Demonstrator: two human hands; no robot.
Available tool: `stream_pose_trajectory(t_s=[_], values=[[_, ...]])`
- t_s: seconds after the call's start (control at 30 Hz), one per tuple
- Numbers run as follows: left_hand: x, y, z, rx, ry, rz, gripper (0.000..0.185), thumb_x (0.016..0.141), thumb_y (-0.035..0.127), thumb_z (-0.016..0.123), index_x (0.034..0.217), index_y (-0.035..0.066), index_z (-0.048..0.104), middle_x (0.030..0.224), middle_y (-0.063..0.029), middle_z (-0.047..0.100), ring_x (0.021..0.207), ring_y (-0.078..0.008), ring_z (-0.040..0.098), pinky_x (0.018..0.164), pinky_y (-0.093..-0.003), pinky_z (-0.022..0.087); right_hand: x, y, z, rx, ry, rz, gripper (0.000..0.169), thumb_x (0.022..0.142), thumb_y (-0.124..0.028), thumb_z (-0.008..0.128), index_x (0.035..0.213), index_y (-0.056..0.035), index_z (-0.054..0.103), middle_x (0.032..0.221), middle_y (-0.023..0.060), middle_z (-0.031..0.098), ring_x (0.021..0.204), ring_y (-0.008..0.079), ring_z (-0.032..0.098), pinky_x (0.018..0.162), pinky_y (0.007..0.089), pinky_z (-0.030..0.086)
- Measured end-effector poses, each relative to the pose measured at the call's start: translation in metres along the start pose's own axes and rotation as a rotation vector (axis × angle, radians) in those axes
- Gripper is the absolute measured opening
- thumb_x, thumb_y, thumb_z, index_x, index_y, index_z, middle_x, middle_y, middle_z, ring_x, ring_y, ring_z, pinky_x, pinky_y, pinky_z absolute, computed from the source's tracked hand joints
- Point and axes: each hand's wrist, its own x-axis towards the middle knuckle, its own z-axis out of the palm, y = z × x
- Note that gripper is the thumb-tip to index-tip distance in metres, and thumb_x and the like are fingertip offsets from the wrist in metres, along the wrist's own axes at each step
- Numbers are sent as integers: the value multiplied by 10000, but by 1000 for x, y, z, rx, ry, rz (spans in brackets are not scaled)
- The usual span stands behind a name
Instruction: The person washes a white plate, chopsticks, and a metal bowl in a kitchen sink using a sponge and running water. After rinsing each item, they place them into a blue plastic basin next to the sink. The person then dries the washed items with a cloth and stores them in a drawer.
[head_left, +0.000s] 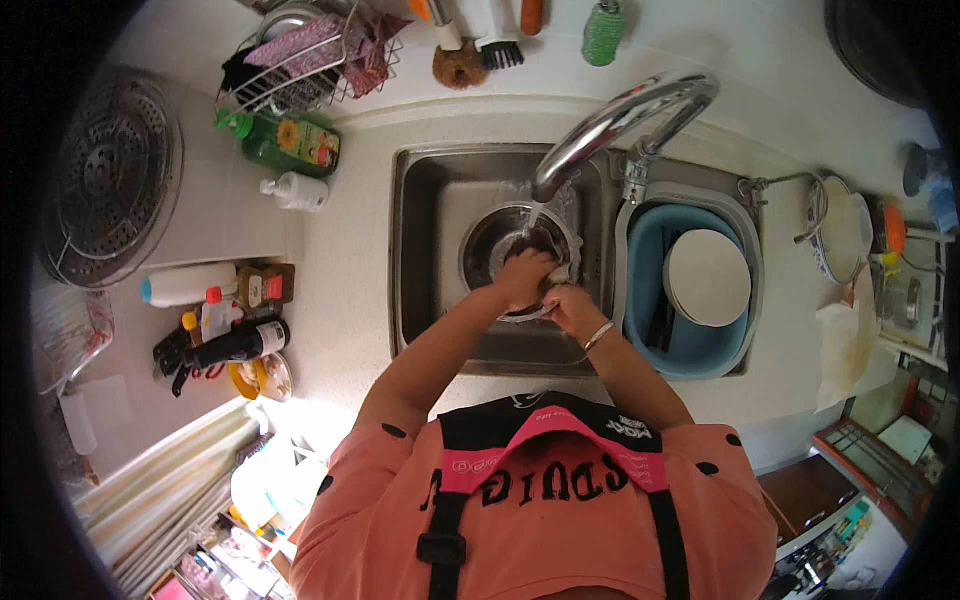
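A metal bowl (474, 259) sits in the left sink basin (435, 187), under water running from a chrome faucet (592, 139). My left hand (529, 277) reaches into the bowl, its fingers pressed towards something dark inside that they partly hide. At the bowl's near right edge, my right hand (574, 307) has its fingers closed on the rim. A small pale thing (560, 275) shows between the two hands; its kind is unclear. Wet film or suds cling around the bowl's right side. A bracelet circles my right wrist.
Right of the basin, a blue tub (645, 349) holds white plates (709, 277) and dark utensils. A green soap bottle (289, 146) and a white pump bottle (300, 193) stand left. Brushes (499, 49) hang behind the sink. The faucet arches over the bowl.
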Motion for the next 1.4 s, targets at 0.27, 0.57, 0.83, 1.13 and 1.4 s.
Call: stream_pose_trajectory(t_s=[0.27, 0.57, 0.83, 1.13, 1.4], values=[[-46, -12, -14, 373, -341, -328, 235, 726, 225, 552, 928, 137, 634, 911, -93, 598, 955, -315, 518, 783, -420, 417, -7, -30, 16, -827, 132, -601, 807, 724, 79, 465, 1403, -178, 112, 1331, 181, 301, 1182, 317, 356, 957, 352, 319], [-130, -38, 23, -291, -93, -784, 260, 731, 114, 515, 974, 59, 589, 919, -184, 610, 852, -323, 590, 730, -409, 454, -79, -67, 25, -1732, 208, -1169, 679, 743, 17, 509, 1345, -199, 279, 1350, 164, 263, 1199, 365, 333, 868, 397, 431], [-131, -51, 42, -448, 3, -526, 312, 724, 17, 538, 1033, 39, 498, 926, -110, 599, 877, -225, 589, 703, -283, 450, -154, -73, -38, -903, 674, -1337, 445, 726, 17, 534, 1153, -13, 413, 1185, 193, 417, 1068, 355, 451, 847, 388, 417], [-41, 36, -50, -199, 302, -241, 369, 778, 0, 513, 1136, 92, 493, 966, -173, 611, 867, -323, 601, 722, -366, 459, -162, -116, -144, -927, 1284, -715, 310, 780, -236, 494, 937, 30, 517, 999, 244, 490, 887, 384, 523, 787, 445, 437], [9, 22, -74, -649, 442, -299, 310, 775, -42, 501, 1073, 17, 563, 937, -27, 563, 776, -90, 515, 700, -215, 418, -159, -115, -127, -993, 1575, -986, 396, 687, -136, 644, 1015, 28, 494, 1004, 225, 492, 965, 365, 490, 843, 431, 412]])
